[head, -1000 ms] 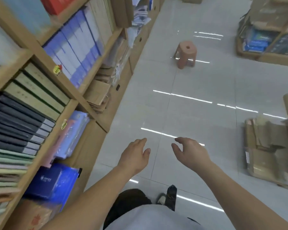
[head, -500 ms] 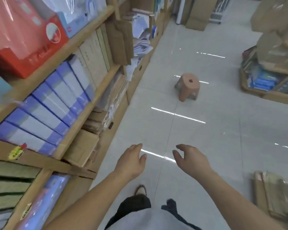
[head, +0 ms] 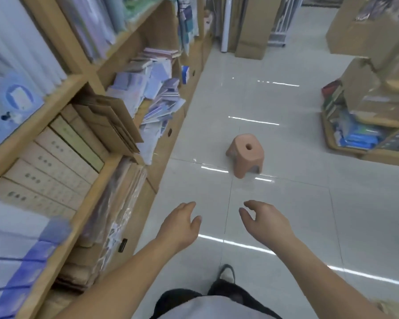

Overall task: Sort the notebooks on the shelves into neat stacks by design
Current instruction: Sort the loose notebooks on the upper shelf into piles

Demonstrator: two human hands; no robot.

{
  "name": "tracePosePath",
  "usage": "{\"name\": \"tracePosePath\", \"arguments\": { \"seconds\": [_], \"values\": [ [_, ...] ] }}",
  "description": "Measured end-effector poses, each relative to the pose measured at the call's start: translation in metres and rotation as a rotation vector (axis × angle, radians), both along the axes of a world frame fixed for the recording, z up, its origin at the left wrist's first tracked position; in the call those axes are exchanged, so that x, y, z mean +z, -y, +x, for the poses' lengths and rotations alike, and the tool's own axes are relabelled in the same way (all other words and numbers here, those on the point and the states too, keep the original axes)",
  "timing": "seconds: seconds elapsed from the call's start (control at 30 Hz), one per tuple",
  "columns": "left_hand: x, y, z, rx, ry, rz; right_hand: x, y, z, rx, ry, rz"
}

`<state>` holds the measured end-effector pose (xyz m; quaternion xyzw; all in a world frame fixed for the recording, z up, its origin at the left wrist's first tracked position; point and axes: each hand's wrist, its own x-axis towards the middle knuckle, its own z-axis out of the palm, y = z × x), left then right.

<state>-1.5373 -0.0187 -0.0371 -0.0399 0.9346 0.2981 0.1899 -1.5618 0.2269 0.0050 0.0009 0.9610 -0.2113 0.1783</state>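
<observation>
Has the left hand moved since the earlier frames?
Yes: the left hand has gone forward along the wooden shelving, closer to the messy notebooks and the pink stool.

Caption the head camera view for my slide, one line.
Left hand and right hand empty over the floor, jumbled notebooks on the wooden shelf ahead, stool nearby.

- Pale tiled floor (head: pixel 286 203): glossy and smooth; mirrors the strip lights as bright streaks.
- Light-brown wooden shelves (head: pixel 74 86): matt, plain board finish.
- Terracotta moulded plastic stool (head: pixel 245 155): smooth, with a dull sheen.
- Brown flat cardboard sheets (head: pixel 115 120): matt, rough paper surface.
- Pastel paper-covered notebooks (head: pixel 157 88): smooth covers, mostly matt.
- Clear plastic film wrap (head: pixel 124 192) on the lower-shelf packs: glossy, wrinkled.
</observation>
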Motion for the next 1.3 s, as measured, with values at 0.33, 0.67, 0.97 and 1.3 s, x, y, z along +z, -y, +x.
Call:
{"name": "tracePosePath", "arguments": {
  "seconds": [0.33,0.67,0.97,1.3],
  "values": [
    [-0.010,0.028,-0.229,0.238,0.003,0.048,-0.017,0.034,-0.277,0.193,0.091,0.006],
    [-0.024,0.072,-0.501,0.279,0.022,0.047,-0.046,0.076,-0.563,0.245,0.017,0.069],
    [-0.038,0.091,-0.675,0.344,0.090,0.001,-0.039,0.096,-0.754,0.287,0.129,0.052],
    [-0.040,0.119,-0.827,0.607,0.039,0.032,-0.038,0.156,-0.965,0.534,0.093,0.041]
  ]
}}
